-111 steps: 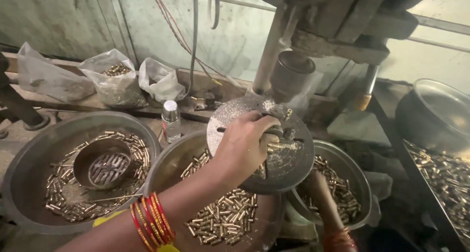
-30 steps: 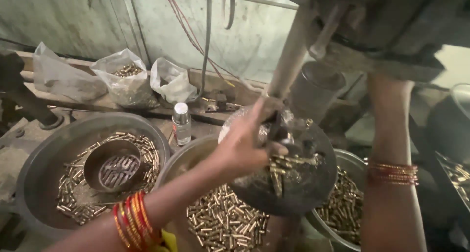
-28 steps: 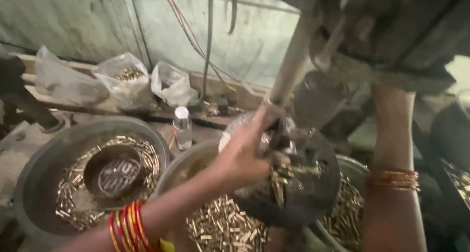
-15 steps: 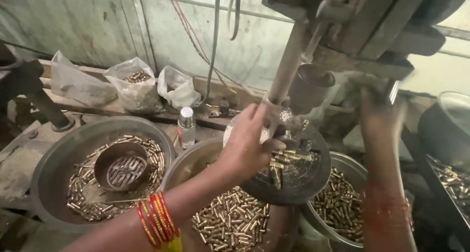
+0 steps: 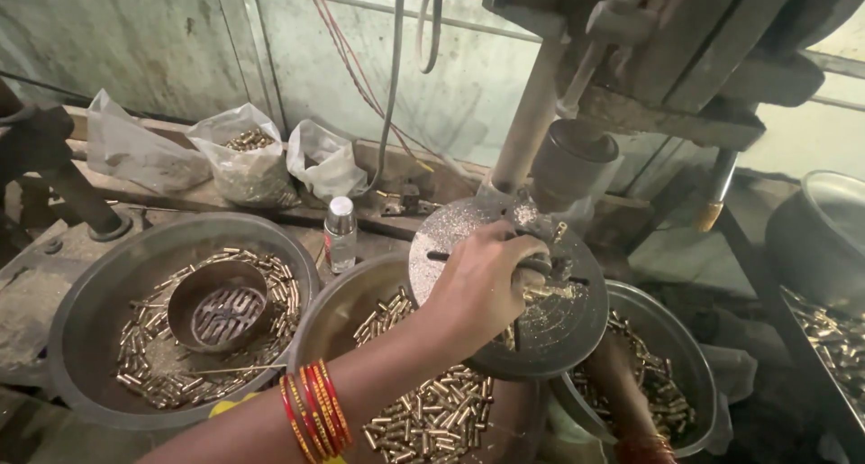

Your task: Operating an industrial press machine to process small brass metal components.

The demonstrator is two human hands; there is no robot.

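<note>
**Left hand on the drill table, right hand down in the basin**

The left hand closes around small brass pieces on the round drill table, beneath the machine's spindle. Below it, the right hand reaches into a basin of brass pieces; its grip cannot be told.

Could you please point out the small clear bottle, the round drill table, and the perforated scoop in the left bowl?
small clear bottle (image 5: 340, 236), head view, on its clear body below the cap.
round drill table (image 5: 568, 324), head view, on its bare right part.
perforated scoop (image 5: 219, 309), head view, on its slotted bottom.
</note>
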